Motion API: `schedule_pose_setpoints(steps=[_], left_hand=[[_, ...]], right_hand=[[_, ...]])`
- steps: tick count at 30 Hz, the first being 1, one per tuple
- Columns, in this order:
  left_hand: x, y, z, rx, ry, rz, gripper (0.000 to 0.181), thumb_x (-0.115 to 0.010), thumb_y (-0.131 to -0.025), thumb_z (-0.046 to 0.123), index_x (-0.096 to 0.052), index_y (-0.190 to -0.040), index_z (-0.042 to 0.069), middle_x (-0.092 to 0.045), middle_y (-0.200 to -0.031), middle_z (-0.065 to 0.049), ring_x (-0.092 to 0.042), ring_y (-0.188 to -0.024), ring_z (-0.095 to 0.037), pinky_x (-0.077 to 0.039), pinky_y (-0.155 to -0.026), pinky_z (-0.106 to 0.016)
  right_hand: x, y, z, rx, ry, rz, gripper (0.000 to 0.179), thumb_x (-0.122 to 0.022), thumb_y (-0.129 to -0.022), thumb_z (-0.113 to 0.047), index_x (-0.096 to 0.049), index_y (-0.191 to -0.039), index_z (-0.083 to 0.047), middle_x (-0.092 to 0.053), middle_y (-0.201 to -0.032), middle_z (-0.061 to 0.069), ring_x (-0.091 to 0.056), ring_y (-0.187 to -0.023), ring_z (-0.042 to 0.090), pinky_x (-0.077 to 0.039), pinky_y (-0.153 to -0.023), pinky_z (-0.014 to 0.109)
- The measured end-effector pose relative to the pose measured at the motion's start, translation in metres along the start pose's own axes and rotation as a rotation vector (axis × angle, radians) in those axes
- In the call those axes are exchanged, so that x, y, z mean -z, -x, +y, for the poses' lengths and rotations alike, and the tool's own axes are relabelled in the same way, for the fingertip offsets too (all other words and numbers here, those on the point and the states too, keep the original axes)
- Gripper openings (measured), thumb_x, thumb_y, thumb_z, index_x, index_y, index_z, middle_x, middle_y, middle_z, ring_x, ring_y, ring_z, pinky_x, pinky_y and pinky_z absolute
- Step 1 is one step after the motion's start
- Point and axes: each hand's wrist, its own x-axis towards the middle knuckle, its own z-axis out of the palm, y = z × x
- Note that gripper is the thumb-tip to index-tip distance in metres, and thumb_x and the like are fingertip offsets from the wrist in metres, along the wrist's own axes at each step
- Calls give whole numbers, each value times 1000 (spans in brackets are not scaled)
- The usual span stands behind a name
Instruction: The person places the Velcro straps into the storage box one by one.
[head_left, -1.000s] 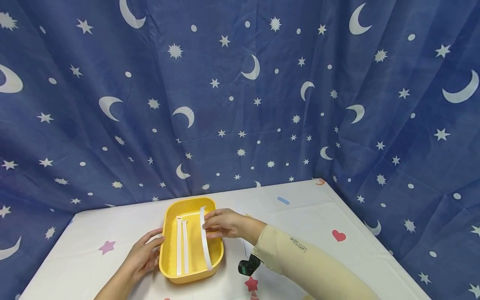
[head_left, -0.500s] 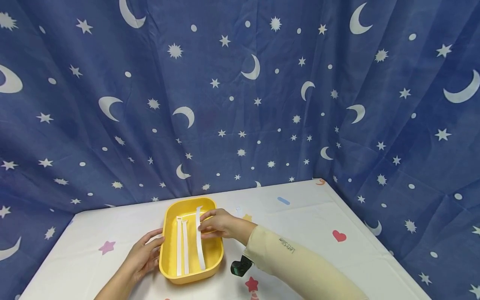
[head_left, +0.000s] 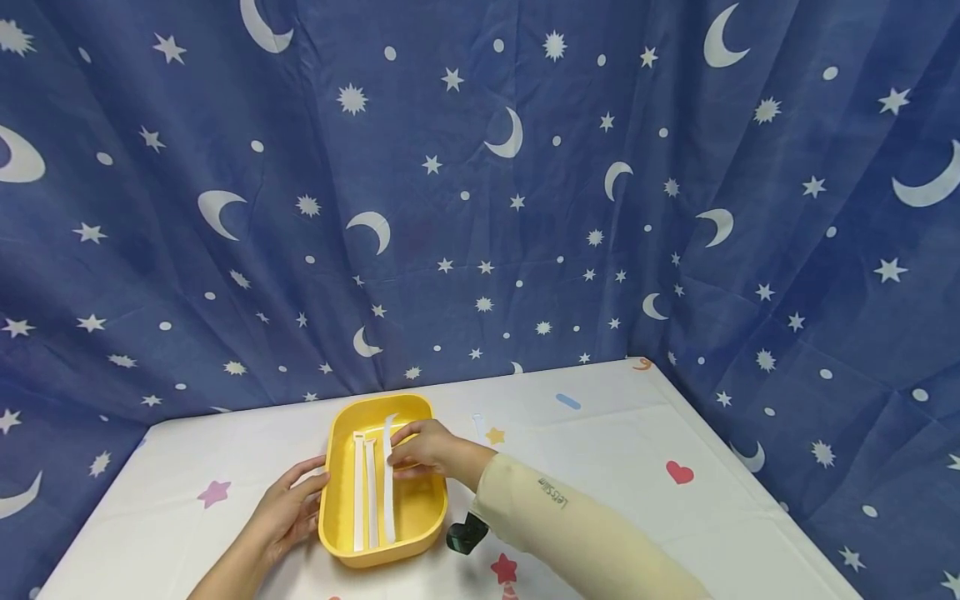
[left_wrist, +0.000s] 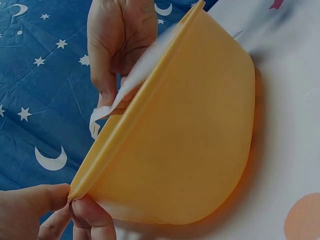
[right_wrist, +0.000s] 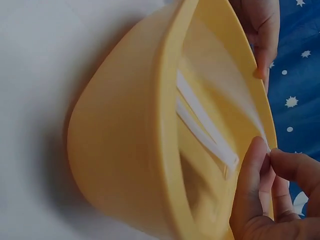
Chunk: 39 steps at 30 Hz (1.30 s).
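Head view: right hand (head_left: 429, 450) pinches white strip (head_left: 388, 497) (left hand (head_left: 287, 507) grips tray (head_left: 397, 553)).

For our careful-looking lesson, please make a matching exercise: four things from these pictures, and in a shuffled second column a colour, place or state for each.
1 Left hand
2 Right hand
3 Two white straps
4 Curtain

A Pinches a third white strap
B Blue with white moons and stars
C Holds the yellow tray by its rim
D Lie side by side inside the tray

Pairs: 1-C; 2-A; 3-D; 4-B
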Motion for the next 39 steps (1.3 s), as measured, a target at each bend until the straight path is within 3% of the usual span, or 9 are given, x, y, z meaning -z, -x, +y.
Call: schedule_pose_setpoints(steps=[7,17,24,39], left_hand=[[1,0,0,2,-5,-8,55,-53,-91,18,-28,-138,8,-57,-106,-10,-59,-91,-22,-50,-79,-38],[1,0,1,1,-16,2,54,-54,-90,17,-30,-137,9,-58,-102,-9,-60,-85,-18,-52,-74,-33],[0,0,1,0,-9,-2,54,-54,-90,17,-29,-137,9,-58,-105,-9,-60,-90,-21,-51,-78,-36],[0,1,2,2,-5,1,55,-56,-89,18,-30,-137,8,-59,-103,-8,-60,-91,-22,-51,-78,-37]], right_hand=[[-9,-3,3,14,61,53,24,-68,-70,12,-59,-87,-1,-58,-69,11,-60,-58,19,-53,-65,40],[-17,-7,7,58,58,75,23,-66,-69,14,-57,-85,-1,-55,-71,11,-59,-57,19,-54,-63,41],[-19,-8,12,94,80,79,23,-65,-70,15,-56,-86,2,-55,-65,10,-61,-56,22,-54,-61,41],[-26,-11,22,65,113,135,22,-66,-69,15,-55,-82,0,-51,-55,9,-55,-45,19,-54,-55,41]])
